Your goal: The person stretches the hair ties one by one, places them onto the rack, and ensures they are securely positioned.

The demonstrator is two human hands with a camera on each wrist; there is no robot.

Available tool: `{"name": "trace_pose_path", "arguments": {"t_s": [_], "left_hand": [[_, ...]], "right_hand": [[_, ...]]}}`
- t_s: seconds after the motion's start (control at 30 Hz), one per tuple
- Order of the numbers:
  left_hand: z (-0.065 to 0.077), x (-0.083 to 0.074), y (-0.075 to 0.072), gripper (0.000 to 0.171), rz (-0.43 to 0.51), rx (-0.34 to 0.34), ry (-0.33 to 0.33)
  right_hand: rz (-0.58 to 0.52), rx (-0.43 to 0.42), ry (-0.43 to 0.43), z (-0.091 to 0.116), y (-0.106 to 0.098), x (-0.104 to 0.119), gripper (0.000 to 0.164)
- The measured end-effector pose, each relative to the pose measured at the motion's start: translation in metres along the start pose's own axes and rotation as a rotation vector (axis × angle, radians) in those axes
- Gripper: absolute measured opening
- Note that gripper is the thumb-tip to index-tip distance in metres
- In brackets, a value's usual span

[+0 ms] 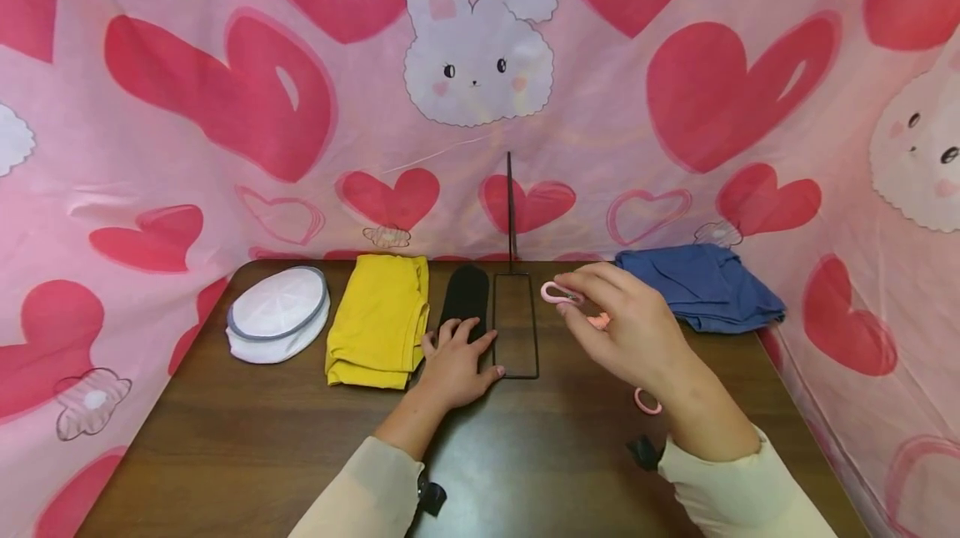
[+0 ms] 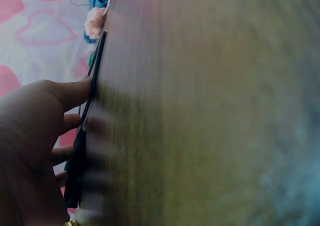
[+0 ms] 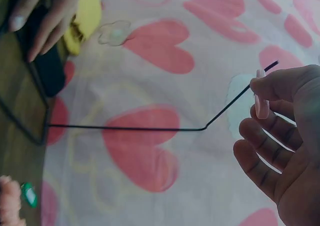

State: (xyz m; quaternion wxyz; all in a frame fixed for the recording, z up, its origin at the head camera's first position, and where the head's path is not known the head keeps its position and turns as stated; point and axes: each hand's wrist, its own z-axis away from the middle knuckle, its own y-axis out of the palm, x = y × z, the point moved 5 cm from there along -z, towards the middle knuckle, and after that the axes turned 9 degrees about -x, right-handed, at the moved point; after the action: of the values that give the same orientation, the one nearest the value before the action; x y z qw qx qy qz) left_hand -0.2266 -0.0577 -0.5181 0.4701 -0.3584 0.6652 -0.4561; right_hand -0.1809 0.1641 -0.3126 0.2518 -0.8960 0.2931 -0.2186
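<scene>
Your right hand (image 1: 626, 325) is raised over the right half of the desk (image 1: 525, 455), and its thumb and index finger pinch a pink ring (image 3: 262, 103), while its other fingers are bent loosely and touch nothing. From the head view this ring hangs just to the right of the black wire stand (image 1: 512, 221); from the right wrist it overlaps the slanting end of the stand's rod, which bends partway up.

The stand's rectangular base lies flat near the middle of the desk, its rod rising from the far edge. Your left hand (image 1: 456, 363) rests over the left side of that base with its fingers spread and its thumb at the near left corner. These fingers are not wrapped around anything; they also lie over the near part of a flat black piece (image 1: 467, 292) with a rounded far end, just left of the base. You cannot tell how firmly they press.

Left of the black piece lies a folded yellow cloth (image 1: 381, 317), and further left a white hat-like item (image 1: 277, 304) with a grey edge. On the far right sits a folded blue cloth (image 1: 697, 286). A peach-coloured thing (image 1: 600, 320) is partly hidden behind your right hand, with a small green thing (image 3: 29, 195) beside it. A second pink ring (image 1: 651, 412) lies nearer you, next to your right forearm. Behind the desk hangs a pink backdrop (image 1: 450, 146) with hearts and rabbits
</scene>
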Motion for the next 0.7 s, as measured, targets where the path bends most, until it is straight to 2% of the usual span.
{"name": "trace_pose_path", "arguments": {"t_s": [0.33,0.7], "left_hand": [[-0.001,-0.001,-0.001,0.067,-0.022,0.011,-0.032],[-0.003,0.000,0.000,0.067,-0.034,0.026,-0.065]], "right_hand": [[-0.065,-0.093,-0.044,-0.030,0.000,0.023,0.034],[-0.089,-0.117,-0.061,-0.040,0.009,0.029,0.035]]}}
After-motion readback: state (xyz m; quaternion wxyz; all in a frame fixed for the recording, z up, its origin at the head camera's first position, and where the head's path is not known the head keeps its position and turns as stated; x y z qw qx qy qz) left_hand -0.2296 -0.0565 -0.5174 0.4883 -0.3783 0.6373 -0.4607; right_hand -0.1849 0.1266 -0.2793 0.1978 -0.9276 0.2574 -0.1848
